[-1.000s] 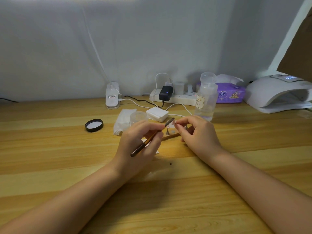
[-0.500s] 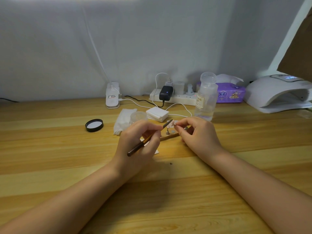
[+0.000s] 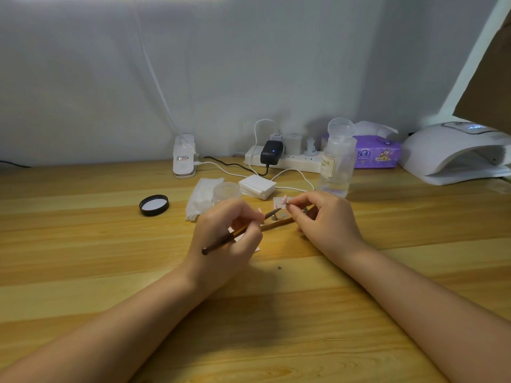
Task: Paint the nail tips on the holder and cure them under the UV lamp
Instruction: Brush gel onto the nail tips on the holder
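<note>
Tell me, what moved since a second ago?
The left hand still grips the thin brown brush, but its bristle tip has dipped lower, toward the wooden nail-tip holder. The right hand keeps pinching a small pink nail tip. The black round lid, clear bottle and white UV lamp stayed put.

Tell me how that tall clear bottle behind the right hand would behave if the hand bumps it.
The clear bottle is tall on a narrow base, so it would probably tip rather than slide. It looks only part full, liquid low down, which may steady it somewhat. Its flip cap stands open, so a fall might spill toward the right hand and the holder.
</note>
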The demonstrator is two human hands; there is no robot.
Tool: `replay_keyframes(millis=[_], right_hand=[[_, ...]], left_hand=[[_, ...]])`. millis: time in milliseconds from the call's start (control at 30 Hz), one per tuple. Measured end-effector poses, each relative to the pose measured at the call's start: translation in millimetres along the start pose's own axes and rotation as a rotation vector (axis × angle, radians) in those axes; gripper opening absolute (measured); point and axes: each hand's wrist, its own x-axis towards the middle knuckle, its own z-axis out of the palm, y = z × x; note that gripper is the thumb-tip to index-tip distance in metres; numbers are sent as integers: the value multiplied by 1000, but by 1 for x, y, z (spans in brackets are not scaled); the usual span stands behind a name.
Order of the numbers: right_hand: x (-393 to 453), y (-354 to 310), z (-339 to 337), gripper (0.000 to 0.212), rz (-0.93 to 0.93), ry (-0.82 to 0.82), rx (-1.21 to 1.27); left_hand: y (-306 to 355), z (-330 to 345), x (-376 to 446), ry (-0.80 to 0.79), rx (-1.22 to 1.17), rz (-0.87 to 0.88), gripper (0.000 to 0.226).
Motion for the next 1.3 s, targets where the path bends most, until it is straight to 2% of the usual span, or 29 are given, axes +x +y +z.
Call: replay_keyframes(millis=[233,467,700,867,1000,1300], right_hand=[[0,-3,-1,12,-10,-16,19],[0,-3,0,11,-15,-24,16],[1,2,1,11,18,-11,61],[1,2,1,11,10,-29,79],[1,2,1,12,12,-40,83],[1,2,1,16,33,-42,94]], left_hand=[[-1,2,1,0,-21,2,19],[-3,0,0,-46,-37,-68,16],[0,2,0,32,-95,-53,21],[-3,2,1,9,-159,-132,12],[-5,3,1,-14,-218,-217,17],[-2,1,0,-18,-293,-243,16]])
